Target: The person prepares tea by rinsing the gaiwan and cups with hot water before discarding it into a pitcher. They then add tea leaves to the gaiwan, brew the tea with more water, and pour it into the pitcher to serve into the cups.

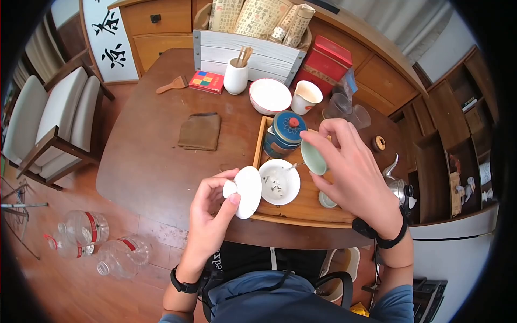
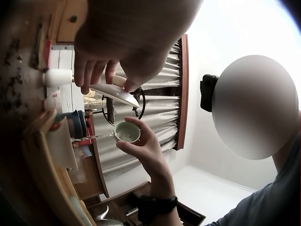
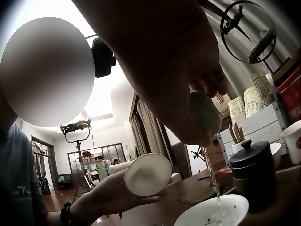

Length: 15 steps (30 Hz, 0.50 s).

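My left hand (image 1: 209, 212) pinches the knob of a white gaiwan lid (image 1: 250, 194), which stands on edge just left of a white gaiwan bowl (image 1: 292, 189). Dark tea leaves and some water lie in the bowl's bottom. Above its right side, my right hand (image 1: 358, 175) grips a small pale green teacup (image 1: 314, 159) between thumb and fingers, tipped over. A thin stream of water (image 3: 212, 174) runs from the cup into the bowl, seen in the right wrist view. The left wrist view shows the inside of the tilted teacup (image 2: 127, 132).
The bowl stands in a wooden tray (image 1: 301, 220) beside a blue lidded canister (image 1: 284, 135) and another small green cup (image 1: 326, 200). A kettle (image 1: 397, 185) is at the right. Behind are a white pitcher (image 1: 307, 98), a red-rimmed bowl (image 1: 270, 97) and a folded brown cloth (image 1: 200, 132).
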Available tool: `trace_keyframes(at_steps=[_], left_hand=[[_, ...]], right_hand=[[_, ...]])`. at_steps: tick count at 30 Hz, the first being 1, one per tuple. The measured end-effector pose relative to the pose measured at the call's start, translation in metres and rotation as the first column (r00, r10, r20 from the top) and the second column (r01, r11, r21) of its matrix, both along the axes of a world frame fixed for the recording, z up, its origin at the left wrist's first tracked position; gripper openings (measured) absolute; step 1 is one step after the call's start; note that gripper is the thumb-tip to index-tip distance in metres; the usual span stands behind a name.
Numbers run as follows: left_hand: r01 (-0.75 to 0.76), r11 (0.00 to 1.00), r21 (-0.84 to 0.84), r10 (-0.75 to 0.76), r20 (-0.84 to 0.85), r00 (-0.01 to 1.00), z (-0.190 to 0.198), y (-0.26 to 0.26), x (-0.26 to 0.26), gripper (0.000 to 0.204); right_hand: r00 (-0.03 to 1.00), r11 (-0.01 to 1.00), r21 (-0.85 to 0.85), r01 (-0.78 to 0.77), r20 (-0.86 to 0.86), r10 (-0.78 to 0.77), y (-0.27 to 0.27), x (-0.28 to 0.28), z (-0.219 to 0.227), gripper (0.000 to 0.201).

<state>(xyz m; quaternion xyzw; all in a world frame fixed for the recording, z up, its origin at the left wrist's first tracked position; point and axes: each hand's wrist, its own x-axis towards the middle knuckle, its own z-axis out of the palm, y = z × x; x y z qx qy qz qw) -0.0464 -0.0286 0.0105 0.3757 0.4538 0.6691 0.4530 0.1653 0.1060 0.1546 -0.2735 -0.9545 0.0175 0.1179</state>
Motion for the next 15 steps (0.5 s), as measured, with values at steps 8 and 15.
trace_keyframes(at_steps=[8, 15], left_hand=[[-0.004, 1.000, -0.004, 0.004, -0.021, 1.000, -0.004, 0.001, 0.002, 0.022], [-0.009, 0.999, -0.036, 0.008, -0.027, 1.000, -0.007, 0.000, 0.002, 0.023]], right_hand=[[0.981, 0.946, -0.278, 0.164, -0.056, -0.186, 0.005, 0.034, -0.031, 0.057], [0.920, 0.735, -0.575, 0.360, 0.087, -0.382, 0.006, 0.074, -0.088, 0.058]])
